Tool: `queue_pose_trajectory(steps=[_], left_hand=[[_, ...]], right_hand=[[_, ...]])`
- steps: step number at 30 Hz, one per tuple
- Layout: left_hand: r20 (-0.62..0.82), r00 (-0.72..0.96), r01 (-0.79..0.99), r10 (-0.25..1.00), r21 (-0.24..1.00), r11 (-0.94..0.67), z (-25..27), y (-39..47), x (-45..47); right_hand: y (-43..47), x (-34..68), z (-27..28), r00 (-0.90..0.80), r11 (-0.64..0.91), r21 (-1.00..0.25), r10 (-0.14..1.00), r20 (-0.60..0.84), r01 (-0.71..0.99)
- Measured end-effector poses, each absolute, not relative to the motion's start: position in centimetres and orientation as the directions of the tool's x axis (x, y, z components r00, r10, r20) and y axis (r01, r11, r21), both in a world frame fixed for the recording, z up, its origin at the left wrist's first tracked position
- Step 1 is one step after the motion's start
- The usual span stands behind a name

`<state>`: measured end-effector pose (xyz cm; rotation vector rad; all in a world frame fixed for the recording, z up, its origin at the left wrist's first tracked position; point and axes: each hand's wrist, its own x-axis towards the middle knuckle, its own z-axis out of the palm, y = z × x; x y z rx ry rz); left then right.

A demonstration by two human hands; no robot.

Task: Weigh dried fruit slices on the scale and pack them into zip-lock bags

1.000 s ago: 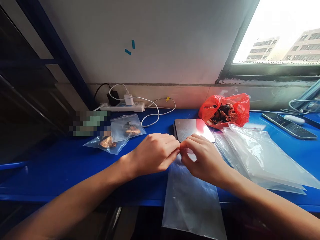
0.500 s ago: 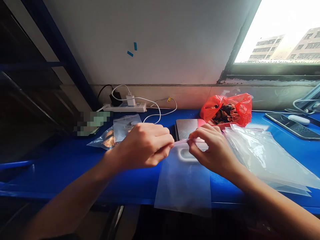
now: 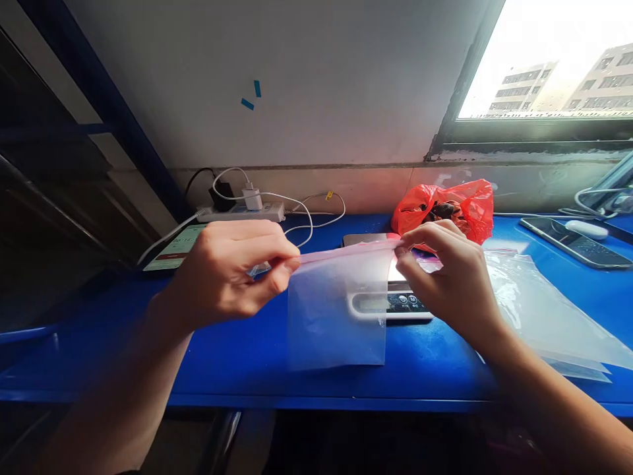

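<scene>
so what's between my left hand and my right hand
In the head view, a translucent plastic bag hangs between left hand and right hand, its pinkish top edge pinched by both.

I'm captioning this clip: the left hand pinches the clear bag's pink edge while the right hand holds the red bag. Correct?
Not quite: the head view shows the right hand pinching the other end of the pink edge of the clear bag, not the red bag. The left hand is as you say.

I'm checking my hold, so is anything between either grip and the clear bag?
Nothing visible: the left grip and right grip pinch opposite ends of the pink-edged top of the clear bag. The scale sits partly behind the bag, not between.
</scene>
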<state>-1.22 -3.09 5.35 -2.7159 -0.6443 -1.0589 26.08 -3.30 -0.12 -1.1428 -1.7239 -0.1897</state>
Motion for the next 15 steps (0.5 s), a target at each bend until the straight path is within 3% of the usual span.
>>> queue_pose_trajectory(steps=[3,5,8,10,15], left_hand=[[0.786,0.463,0.518,0.409,0.135,-0.845,5.7,-2.8,-3.0],[0.807,0.323,0.562,0.494,0.256,-0.786,5.4,-2.2,-4.1],[0.723,0.29,0.52,0.627,0.431,-0.737,4.3,-1.0,-4.7],[0.662,0.322,0.467,0.676,0.51,-0.722,3.4,-0.4,-4.3],[0.53,0.411,0.443,0.742,0.595,-0.671,2.4,-0.6,-2.6]], right_hand=[[-2.7,27.3,0.1,0.178,0.45,-0.535,0.623,0.762,0.714],[-2.8,27.1,0.1,0.236,0.455,-0.662,0.689,0.685,0.595],[-4.0,25.0,-0.2,0.04,0.522,-0.753,0.811,0.584,0.401],[-4.9,23.2,-0.3,-0.093,0.547,-0.765,0.829,0.551,0.34],[-6.7,24.3,0.3,-0.059,0.537,-0.775,0.832,0.551,0.333]])
